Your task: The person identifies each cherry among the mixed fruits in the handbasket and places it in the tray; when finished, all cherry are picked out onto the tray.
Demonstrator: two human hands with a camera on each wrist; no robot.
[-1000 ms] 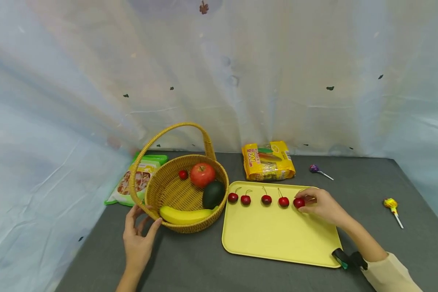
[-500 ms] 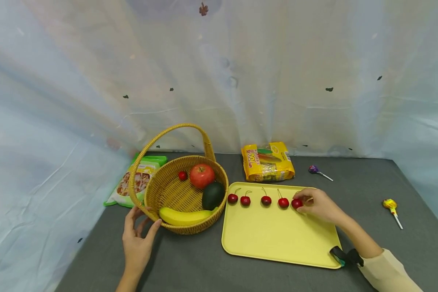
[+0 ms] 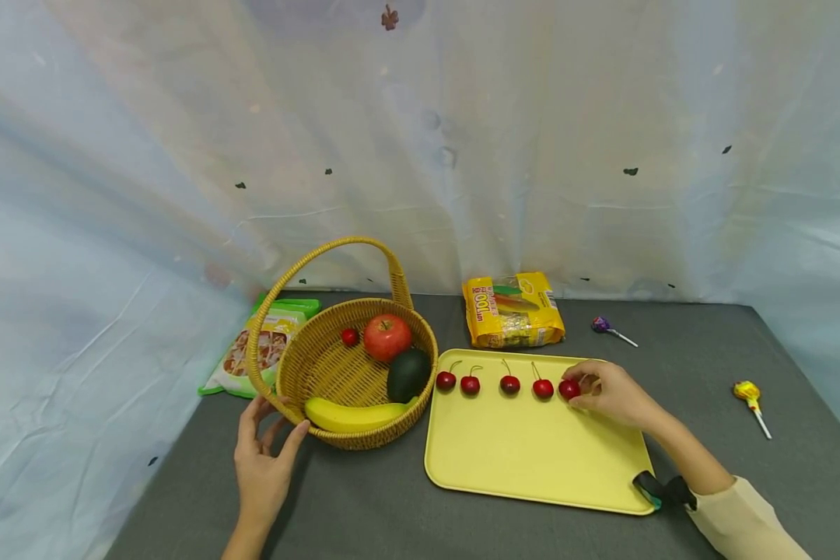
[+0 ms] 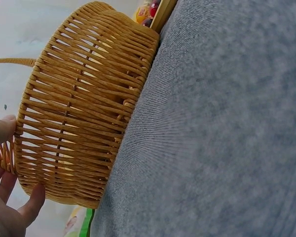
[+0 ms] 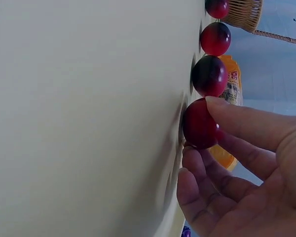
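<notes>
My left hand (image 3: 264, 459) holds the wicker basket (image 3: 301, 373) where its handle meets the near-left rim. In the left wrist view the thumb lies at the rim and the fingers (image 4: 33, 205) bend around the handle's base. Inside the basket are a banana (image 3: 357, 417), a red apple (image 3: 388, 337), a dark green avocado (image 3: 409, 376) and a small red cherry (image 3: 350, 337). Over the yellow tray (image 3: 525, 459), my right hand (image 3: 612, 395) pinches a cherry (image 5: 200, 124) between thumb and fingers. That cherry sits at the right end of a row of stemmed cherries (image 3: 509, 385).
Behind the tray lies a yellow snack packet (image 3: 514, 311). A green-and-white bag (image 3: 266, 346) is partly behind the basket. Two lollipops, one purple (image 3: 602, 323) and one yellow (image 3: 749, 391), lie to the right on the grey table (image 3: 364, 505).
My right hand has shifted the pinched cherry slightly left, closer to its neighbour in the row, and then stayed there. The left hand and basket have kept their place.
</notes>
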